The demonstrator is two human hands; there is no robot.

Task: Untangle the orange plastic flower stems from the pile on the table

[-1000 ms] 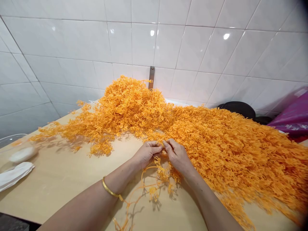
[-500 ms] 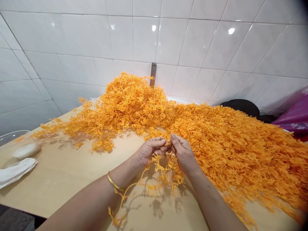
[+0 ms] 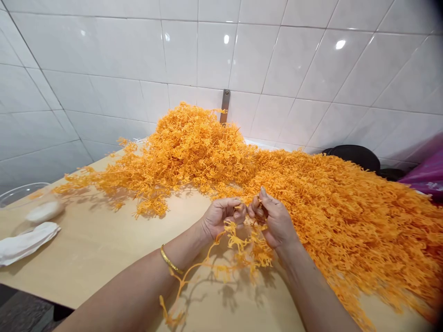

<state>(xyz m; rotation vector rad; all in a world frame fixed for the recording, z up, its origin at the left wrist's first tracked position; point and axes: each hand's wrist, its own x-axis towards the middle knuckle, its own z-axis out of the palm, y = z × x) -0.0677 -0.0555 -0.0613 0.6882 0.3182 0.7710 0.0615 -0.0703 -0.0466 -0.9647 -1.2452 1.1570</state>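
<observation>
My left hand (image 3: 221, 217) and my right hand (image 3: 275, 220) meet fingertip to fingertip above the wooden table (image 3: 90, 244), both pinching the same orange plastic sprig (image 3: 242, 246). Its thin stem and small frilly branches dangle below the hands and trail toward my left forearm, which wears a gold bangle (image 3: 170, 261). Just behind and to the right of the hands lies a large heap of orange plastic sprigs (image 3: 311, 193), spread across most of the table and piled highest at the back.
White tiled walls (image 3: 104, 55) close off the back and left. A clear bowl (image 3: 20, 193) and white cloth (image 3: 24, 240) sit at the table's left edge. A dark round object (image 3: 356, 157) and a purple bag (image 3: 425, 173) lie at the far right.
Both hands have lifted slightly off the table with the sprig. The right hand's fingers have opened up a little while the sprig hangs lower and more spread out.
</observation>
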